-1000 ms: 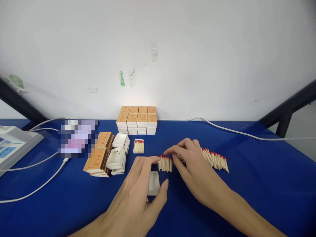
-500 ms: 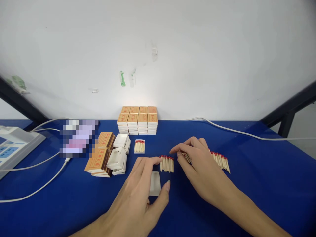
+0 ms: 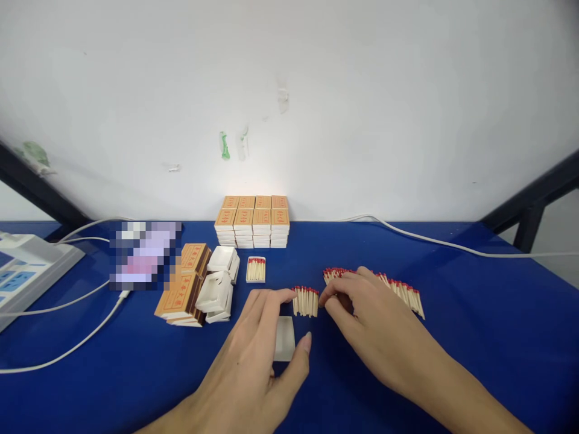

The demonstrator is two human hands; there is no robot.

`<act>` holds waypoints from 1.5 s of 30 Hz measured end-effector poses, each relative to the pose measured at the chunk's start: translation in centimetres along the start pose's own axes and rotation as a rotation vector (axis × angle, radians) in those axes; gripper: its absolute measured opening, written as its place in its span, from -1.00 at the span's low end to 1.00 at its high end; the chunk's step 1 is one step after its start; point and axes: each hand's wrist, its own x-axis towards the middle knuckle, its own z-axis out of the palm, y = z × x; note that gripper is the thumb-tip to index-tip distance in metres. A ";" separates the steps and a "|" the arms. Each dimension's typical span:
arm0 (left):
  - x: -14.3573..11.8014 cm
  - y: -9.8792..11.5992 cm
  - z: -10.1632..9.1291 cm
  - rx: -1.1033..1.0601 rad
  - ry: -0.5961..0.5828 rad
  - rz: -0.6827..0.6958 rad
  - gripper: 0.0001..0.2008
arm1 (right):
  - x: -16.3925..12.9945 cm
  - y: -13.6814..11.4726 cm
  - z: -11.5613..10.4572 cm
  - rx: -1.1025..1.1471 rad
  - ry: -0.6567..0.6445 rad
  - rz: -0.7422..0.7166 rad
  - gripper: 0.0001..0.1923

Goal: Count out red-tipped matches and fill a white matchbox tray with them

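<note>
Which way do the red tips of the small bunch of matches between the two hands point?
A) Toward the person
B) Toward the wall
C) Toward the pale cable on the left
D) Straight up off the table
B: the small bunch of matches lies flat on the blue table, its red heads at the far end, toward the wall.
</note>
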 end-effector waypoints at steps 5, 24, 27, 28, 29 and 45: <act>0.0 0.0 -0.1 0.003 0.013 -0.035 -0.62 | 0.1 0.2 0.2 0.059 -0.010 -0.011 -0.68; 0.0 0.3 -0.2 -0.016 0.022 -0.020 -0.59 | 0.1 0.3 0.9 0.100 0.019 -0.090 -0.71; 0.1 0.3 -0.1 -0.011 0.023 -0.019 -0.58 | 0.2 0.4 1.0 0.081 0.029 -0.118 -0.70; 0.1 0.3 -0.2 -0.011 0.021 -0.019 -0.59 | 0.2 0.3 1.0 0.078 0.030 -0.129 -0.70; 0.1 0.3 -0.2 -0.013 0.017 -0.019 -0.59 | 0.2 0.3 0.9 0.076 0.030 -0.138 -0.71; 0.0 0.4 -0.3 -0.006 0.002 -0.017 -0.59 | 0.1 0.3 1.0 0.052 0.050 -0.181 -0.69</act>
